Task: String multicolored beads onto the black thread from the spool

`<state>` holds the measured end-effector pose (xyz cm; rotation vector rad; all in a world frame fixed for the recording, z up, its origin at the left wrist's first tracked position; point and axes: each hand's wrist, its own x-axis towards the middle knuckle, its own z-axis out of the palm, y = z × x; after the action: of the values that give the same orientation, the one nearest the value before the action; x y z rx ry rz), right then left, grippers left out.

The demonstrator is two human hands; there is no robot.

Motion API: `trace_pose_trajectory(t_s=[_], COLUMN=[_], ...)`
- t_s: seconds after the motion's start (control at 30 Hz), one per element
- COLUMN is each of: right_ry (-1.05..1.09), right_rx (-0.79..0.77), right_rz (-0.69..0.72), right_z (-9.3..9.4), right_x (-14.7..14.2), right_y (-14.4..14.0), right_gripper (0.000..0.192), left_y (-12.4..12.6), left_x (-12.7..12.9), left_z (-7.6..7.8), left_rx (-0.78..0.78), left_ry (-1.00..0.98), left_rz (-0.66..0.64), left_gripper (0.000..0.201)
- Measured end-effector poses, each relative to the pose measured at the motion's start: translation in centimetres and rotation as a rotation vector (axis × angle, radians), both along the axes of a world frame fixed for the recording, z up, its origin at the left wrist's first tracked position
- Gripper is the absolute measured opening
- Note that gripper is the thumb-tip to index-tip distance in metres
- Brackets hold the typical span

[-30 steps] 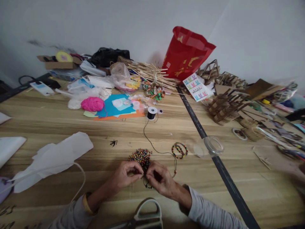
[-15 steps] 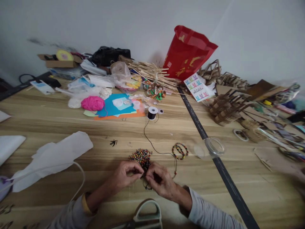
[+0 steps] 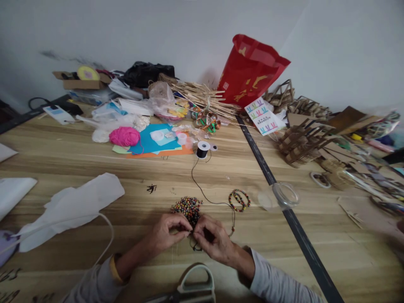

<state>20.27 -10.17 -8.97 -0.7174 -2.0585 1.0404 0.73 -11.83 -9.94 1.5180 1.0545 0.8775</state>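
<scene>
Left hand point(image 3: 167, 232) and right hand point(image 3: 212, 237) meet fingertip to fingertip low on the pale wooden plank table point(image 3: 78, 168). Both sets of fingers are curled nearly closed, pinched together on the thin black cord point(image 3: 206, 198); whether a bead sits in the pinch cannot be told.

A small loop of that cord hangs just below the fingertips. From the right hand's far side the cord rises in a curve away to the black cord spool with white flanges point(image 3: 202, 149), well beyond.

Touching the fingertips on their far side: the heap of small round multicoloured wooden beads point(image 3: 187, 206), glossy and loosely piled.

Near, right of the heap: two finished multicoloured bead bracelets point(image 3: 239, 199), overlapping rings.

Below the wrists: grey plastic scissor handles point(image 3: 195, 286).
</scene>
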Motion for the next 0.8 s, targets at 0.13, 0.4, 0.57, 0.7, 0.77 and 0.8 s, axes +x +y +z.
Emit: trace_pose_trajectory(t_s=[0.13, 0.4, 0.57, 0.7, 0.77, 0.8], right_ry=[-0.02, -0.014, -0.014, -0.005, 0.009, 0.018], right_rx=[-0.003, 0.003, -0.002, 0.0, 0.011, 0.02], right_rz=[-0.005, 0.001, 0.001, 0.022, 0.034, 0.04], right_z=[0.0, -0.16, -0.26, -0.31, -0.27, -0.25], right_x=[0.07, 0.03, 0.05, 0.1, 0.1, 0.09], right_y=[-0.03, -0.01, -0.03, -0.04, -0.03, -0.02], right_gripper=[0.014, 0.013, 0.016, 0.013, 0.012, 0.012], left_y=[-0.05, -0.12, -0.1, -0.15, -0.24, -0.28], left_x=[0.1, 0.16, 0.17, 0.3, 0.39, 0.44], left_z=[0.07, -0.1, 0.17, 0.48, 0.65, 0.74], left_rx=[0.057, 0.05, 0.032, 0.078, 0.1, 0.105], left_ry=[0.047, 0.047, 0.055, 0.081, 0.101, 0.109], left_rz=[-0.014, -0.01, -0.004, -0.001, -0.008, -0.012], left_gripper=[0.011, 0.011, 0.009, 0.011, 0.011, 0.011])
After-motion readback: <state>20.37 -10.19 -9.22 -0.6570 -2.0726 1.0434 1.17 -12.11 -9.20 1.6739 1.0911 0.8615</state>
